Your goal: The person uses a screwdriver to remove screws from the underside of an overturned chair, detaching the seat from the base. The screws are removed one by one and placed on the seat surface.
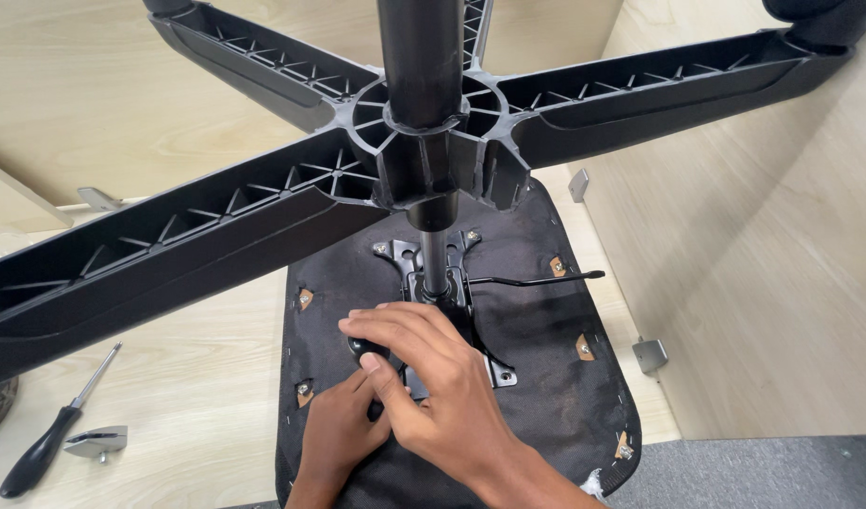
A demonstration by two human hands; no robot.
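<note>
Grip: my right hand [433,377] lies curled over a black knob [362,350] on the underside of the seat, fingers wrapped across its top; my left hand [343,429] pinches in from below, thumb and fingertips meeting by the same knob. I judge both closed on it, though the right hand hides most of the contact.
Where the knob sits: at about 7 o'clock from the gas-lift column [434,254], just beside the metal mechanism plate [452,302] bolted to the upturned seat [546,377].
Handling: the knob looks hard, smooth plastic — likely slippery, so I would take it round the rim with the fingertips rather than the palm. The seat fabric is soft over a stiff pan; the whole chair is bulky and top-heavy as it stands.
Overhead: the five-star base [216,226] spreads above my hands, its ribbed arms reaching to 9, 11 and 2 o'clock.
Lever: a thin black lever [537,279] juts toward 3 o'clock.
Table: a black-handled screwdriver [51,434] and a small metal bracket [96,443] lie at 8 o'clock — well apart from my hands.
</note>
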